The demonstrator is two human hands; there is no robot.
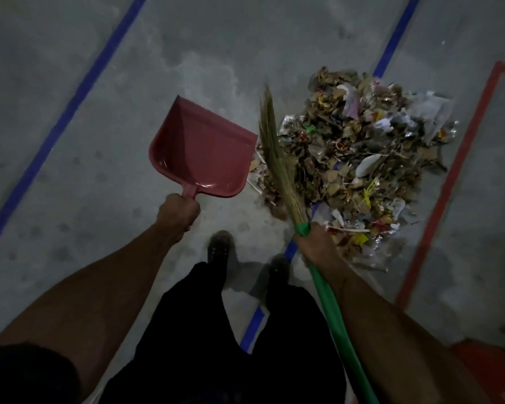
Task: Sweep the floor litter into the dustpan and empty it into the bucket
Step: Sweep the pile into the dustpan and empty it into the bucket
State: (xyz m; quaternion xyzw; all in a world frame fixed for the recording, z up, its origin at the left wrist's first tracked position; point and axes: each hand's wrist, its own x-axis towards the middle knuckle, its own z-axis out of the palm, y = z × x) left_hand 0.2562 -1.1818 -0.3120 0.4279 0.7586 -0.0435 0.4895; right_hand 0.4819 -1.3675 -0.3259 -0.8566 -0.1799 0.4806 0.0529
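Observation:
My left hand (pixel 179 210) grips the short handle of a red dustpan (pixel 200 153), held above the grey floor with its mouth toward the litter and nothing inside it. My right hand (pixel 315 246) grips the green handle of a straw broom (pixel 277 158) just below the bristles. The bristles point away from me along the left edge of a heap of litter (pixel 359 158): dry leaves, wrappers, paper scraps. The dustpan's right corner almost touches the bristles. No bucket is in view.
Blue tape lines (pixel 79 94) and a red tape outline (pixel 455 176) mark the concrete floor. My two shoes (pixel 220 246) and dark trousers stand just behind the heap. An orange-red object (pixel 487 363) sits at the lower right corner.

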